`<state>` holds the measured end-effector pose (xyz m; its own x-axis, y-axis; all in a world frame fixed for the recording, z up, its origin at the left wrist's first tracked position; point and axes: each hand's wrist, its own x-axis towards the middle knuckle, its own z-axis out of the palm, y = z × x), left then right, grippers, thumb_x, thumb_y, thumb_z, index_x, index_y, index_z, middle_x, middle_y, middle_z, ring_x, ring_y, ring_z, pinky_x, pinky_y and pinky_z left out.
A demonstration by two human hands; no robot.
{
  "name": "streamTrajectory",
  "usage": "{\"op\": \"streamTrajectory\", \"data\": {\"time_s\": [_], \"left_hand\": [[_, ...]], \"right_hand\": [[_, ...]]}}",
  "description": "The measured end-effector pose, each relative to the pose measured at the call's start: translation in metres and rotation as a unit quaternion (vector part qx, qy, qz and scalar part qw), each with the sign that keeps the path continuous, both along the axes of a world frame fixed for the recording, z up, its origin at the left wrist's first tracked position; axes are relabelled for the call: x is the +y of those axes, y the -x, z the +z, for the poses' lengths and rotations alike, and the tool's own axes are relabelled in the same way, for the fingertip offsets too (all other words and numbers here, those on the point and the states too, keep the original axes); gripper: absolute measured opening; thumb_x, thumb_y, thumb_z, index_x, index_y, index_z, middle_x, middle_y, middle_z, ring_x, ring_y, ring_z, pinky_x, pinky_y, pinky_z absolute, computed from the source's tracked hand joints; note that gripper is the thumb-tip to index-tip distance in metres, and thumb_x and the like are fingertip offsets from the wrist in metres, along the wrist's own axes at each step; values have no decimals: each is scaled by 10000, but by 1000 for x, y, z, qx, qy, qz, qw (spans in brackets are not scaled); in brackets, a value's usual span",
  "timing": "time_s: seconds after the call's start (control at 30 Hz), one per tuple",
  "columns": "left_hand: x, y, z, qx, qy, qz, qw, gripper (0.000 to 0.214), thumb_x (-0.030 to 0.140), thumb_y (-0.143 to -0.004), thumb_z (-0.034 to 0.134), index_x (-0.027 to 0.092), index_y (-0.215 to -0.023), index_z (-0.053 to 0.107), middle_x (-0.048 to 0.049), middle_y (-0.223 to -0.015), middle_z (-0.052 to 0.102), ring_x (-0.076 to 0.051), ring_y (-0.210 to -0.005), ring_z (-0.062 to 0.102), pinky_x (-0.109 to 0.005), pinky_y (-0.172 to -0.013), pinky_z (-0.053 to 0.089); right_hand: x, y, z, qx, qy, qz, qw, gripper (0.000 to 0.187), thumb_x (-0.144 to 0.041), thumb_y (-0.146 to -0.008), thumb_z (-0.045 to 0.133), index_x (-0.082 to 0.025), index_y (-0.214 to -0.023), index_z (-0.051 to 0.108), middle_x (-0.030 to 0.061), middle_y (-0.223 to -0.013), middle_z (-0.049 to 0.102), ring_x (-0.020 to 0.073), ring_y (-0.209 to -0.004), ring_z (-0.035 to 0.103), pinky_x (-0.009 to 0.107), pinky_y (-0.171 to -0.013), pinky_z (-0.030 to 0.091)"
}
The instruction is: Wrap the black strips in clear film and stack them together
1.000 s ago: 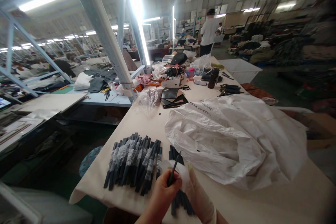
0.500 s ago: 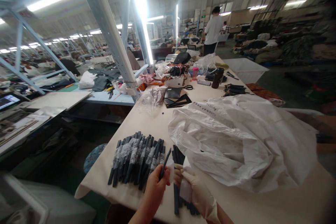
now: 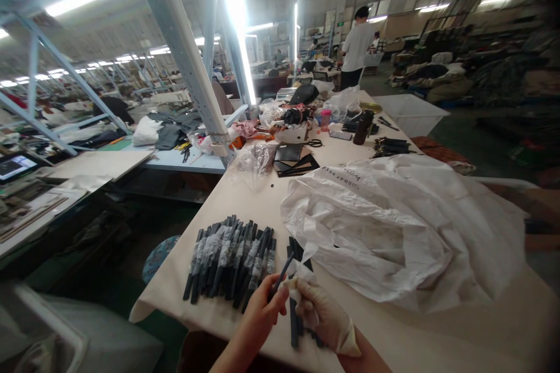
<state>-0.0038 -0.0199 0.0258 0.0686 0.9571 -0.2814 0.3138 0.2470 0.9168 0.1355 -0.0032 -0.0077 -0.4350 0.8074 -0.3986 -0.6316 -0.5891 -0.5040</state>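
a slim, dark, flat strip (image 3: pixel 286 266) is clamped in the bare left hand (image 3: pixel 268 298), left of the large, crumpled, white plastic sack (image 3: pixel 402 233). a thin, translucent white sheet (image 3: pixel 301 271) is pinched by the cream-gloved right hand (image 3: pixel 321 310), nearer the sack. loose dark strips (image 3: pixel 293 326), left of the sack, are partly covered by the hands; film-wrapped dark bundles (image 3: pixel 225 256) are laid side by side farther left of it.
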Motion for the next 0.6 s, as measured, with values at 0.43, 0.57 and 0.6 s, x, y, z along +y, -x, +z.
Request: {"op": "streamTrajectory", "data": {"time_s": [0.43,0.57,0.6], "left_hand": [[-40,19,28,190,-64,-81,976,299,391,-821,445,206,-981,618,-39,-917,669,-187,-840,594,-241,-751,432],[-44,21,31,232,-78,-103,964,274,361,-801,473,232,-989,626,-39,-962,671,-199,-885,597,-249,-794,431],[-45,22,31,239,-81,-109,962,270,357,-799,475,237,-988,627,-38,-961,671,-198,-882,598,-250,-794,432]], "right_hand": [[4,-9,-3,15,74,-33,997,268,-269,-620,749,-132,-789,592,-56,-577,534,-7,-375,408,131,-387,393],[3,-8,-7,44,64,-39,996,220,-242,-611,755,-119,-672,585,-55,-559,526,-18,-376,373,112,-367,349],[3,-8,-8,47,59,-46,996,221,-248,-611,755,-118,-665,585,-55,-551,521,-17,-378,368,112,-365,342]]}}
